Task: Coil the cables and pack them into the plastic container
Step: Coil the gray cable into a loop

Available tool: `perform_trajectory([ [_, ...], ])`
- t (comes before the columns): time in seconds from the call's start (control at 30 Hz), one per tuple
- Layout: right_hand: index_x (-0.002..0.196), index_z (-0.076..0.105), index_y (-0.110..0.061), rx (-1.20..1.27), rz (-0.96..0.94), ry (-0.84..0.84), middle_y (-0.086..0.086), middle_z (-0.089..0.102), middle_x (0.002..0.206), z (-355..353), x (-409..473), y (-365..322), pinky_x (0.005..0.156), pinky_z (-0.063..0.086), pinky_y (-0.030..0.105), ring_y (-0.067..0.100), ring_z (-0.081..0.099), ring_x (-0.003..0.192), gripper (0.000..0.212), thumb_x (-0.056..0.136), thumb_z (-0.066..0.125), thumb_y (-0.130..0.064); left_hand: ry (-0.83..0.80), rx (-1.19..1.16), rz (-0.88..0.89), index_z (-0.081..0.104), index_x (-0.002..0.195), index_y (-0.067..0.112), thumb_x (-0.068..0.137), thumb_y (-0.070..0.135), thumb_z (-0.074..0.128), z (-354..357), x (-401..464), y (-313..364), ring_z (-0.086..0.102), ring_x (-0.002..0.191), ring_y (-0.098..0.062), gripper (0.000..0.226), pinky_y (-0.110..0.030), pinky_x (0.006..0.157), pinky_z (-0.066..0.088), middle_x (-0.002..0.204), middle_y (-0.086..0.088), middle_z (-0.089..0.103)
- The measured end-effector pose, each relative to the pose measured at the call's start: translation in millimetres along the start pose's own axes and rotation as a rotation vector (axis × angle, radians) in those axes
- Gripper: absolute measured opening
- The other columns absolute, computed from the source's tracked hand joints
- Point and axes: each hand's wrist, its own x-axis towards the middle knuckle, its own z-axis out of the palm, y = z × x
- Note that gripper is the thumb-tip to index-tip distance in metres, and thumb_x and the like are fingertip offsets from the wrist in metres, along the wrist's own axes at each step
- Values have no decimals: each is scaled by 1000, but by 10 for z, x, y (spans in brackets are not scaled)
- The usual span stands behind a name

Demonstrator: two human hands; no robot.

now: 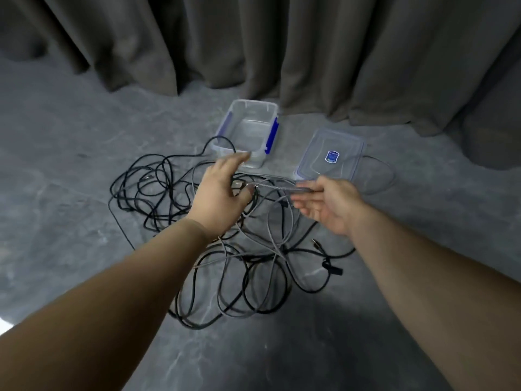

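Note:
A tangle of black and grey cables (225,249) lies spread on the floor in front of me. My right hand (324,201) is turned palm up and pinches a grey braided cable (276,187) under its thumb. That cable runs straight left to my left hand (222,187). The left hand's fingers stretch forward over the tangle, and its thumb lies close to the cable's end. I cannot see whether it grips the cable. The clear plastic container (248,108) with blue clips stands open just beyond the left hand, nothing inside it.
The container's clear lid (346,142) lies flat on the floor to the right of the container, with a grey cable loop running under it. Dark curtains (282,38) hang along the back. The floor (70,193) is grey concrete.

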Motion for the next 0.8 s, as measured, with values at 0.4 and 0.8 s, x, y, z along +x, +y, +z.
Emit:
perform_trajectory([
  [0.4, 87, 57, -23, -155, -169, -78, -3, 62, 86, 156, -80, -17, 79, 49, 38, 16, 63, 76, 14, 99, 50, -22, -294, -1095, -578, 55, 77, 9, 99, 18, 36, -97, 65, 216, 32, 55, -12, 31, -28, 60, 31, 60, 3, 31],
  [0.8, 149, 22, -25, -388, 91, -508, 5, 57, 128, 420, -328, 152, 73, 51, 33, 22, 68, 74, 69, 92, 61, -16, -40, -1368, -687, 53, 74, 19, 102, 25, 37, -175, 202, 180, 35, 52, -4, 33, -20, 60, 30, 58, 9, 34],
])
